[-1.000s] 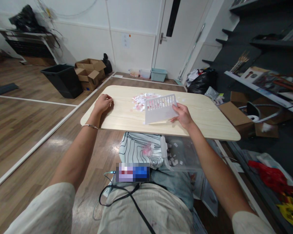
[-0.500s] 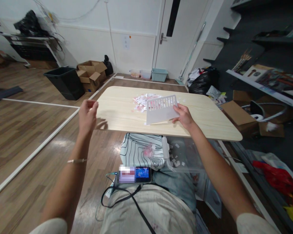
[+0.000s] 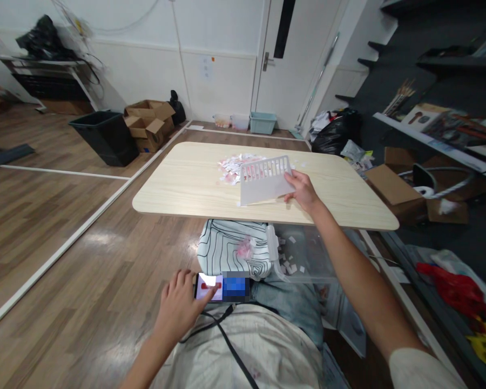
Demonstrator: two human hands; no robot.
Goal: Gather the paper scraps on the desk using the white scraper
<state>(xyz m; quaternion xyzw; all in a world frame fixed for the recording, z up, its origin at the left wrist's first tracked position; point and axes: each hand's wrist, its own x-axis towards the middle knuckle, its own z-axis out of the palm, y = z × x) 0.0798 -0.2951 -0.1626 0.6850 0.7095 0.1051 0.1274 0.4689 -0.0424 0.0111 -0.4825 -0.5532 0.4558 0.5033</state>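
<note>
My right hand [image 3: 302, 190] grips the right edge of a white card [image 3: 265, 192] with a row of cut-out slots along its top, pink and pale shapes showing in them. It is tilted up over the light wooden table [image 3: 336, 189]. Behind its left side lies a loose pile of small white and pink paper pieces [image 3: 231, 165]. Down at my lap, my left hand [image 3: 182, 300] has its fingers spread, the thumb reaching over the lit screen of a phone [image 3: 235, 288] lying on my thighs. Part of the phone's image is pixelated.
A clear plastic bin [image 3: 308, 254] with small white pieces stands under the table's front edge, beside a striped cloth [image 3: 218, 251] with a pink bit on it. A black strap [image 3: 237, 354] crosses my shirt. Cardboard boxes [image 3: 392, 183] stand at right, a black trash bin [image 3: 107, 140] at left.
My left hand has come down from above the table's left edge to the phone on my lap, fingers now spread. My right hand still holds the slotted card in nearly the same place.
</note>
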